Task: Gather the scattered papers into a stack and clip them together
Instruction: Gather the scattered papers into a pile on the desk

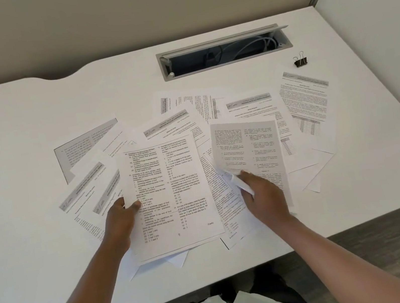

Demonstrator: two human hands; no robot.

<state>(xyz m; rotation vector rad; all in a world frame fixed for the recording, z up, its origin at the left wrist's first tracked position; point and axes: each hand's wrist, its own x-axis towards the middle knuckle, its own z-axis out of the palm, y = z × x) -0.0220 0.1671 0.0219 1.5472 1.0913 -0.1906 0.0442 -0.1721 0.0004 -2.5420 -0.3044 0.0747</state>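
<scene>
Several printed sheets lie fanned across the white desk (20, 144). My left hand (120, 221) grips the left edge of a small gathered pile topped by a two-column question sheet (173, 190), thumb on top. My right hand (261, 194) pinches the lower left edge of another printed sheet (248, 148), curling its corner up. More loose sheets lie at the left (87, 149), at the back (186, 106) and at the right (308, 106). A black binder clip (300, 60) stands alone at the back right, well away from both hands.
An open grey cable tray (224, 52) with wires is set into the desk behind the papers. Partition walls close the back and right side. The desk's front edge runs near my body, with dark floor below.
</scene>
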